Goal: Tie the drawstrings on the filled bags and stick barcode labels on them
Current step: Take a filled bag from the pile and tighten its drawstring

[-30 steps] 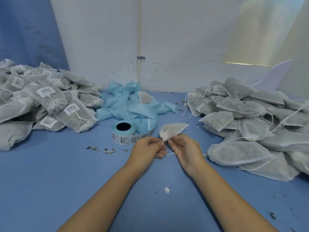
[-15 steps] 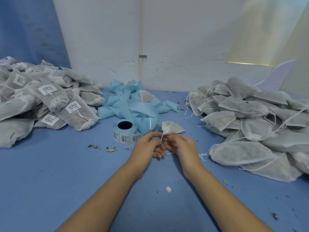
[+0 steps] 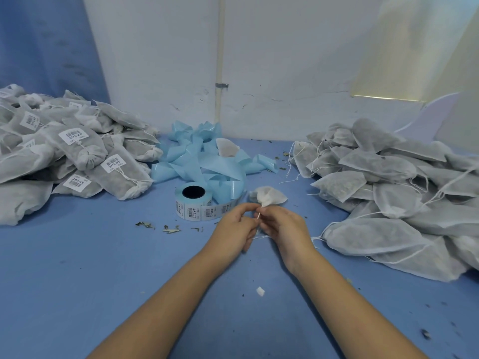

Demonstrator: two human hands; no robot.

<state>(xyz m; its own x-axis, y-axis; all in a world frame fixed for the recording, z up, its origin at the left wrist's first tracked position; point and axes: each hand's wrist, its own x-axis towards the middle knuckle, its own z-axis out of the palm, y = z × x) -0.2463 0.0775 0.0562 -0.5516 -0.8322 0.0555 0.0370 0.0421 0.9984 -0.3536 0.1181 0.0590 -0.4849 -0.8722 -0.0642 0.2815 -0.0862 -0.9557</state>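
A small white drawstring bag (image 3: 269, 196) is held just above the blue table (image 3: 77, 268), its gathered neck pointing down towards my hands. My left hand (image 3: 237, 226) and my right hand (image 3: 283, 226) meet below it, and each pinches the thin white drawstring (image 3: 258, 216). Part of the string trails under my right hand. A roll of barcode labels (image 3: 193, 202) stands just left of the bag. Untied filled bags (image 3: 388, 198) are heaped on the right. Tied, labelled bags (image 3: 77, 156) are heaped on the left.
Used pale blue label backing (image 3: 204, 161) lies crumpled behind the roll, against the white wall. Dried leaf crumbs (image 3: 158, 226) and a small white scrap (image 3: 260, 291) lie on the table near my arms.
The bag's mouth has been drawn in, so the bag looks smaller and bunched. My hands have come together below it on the string.
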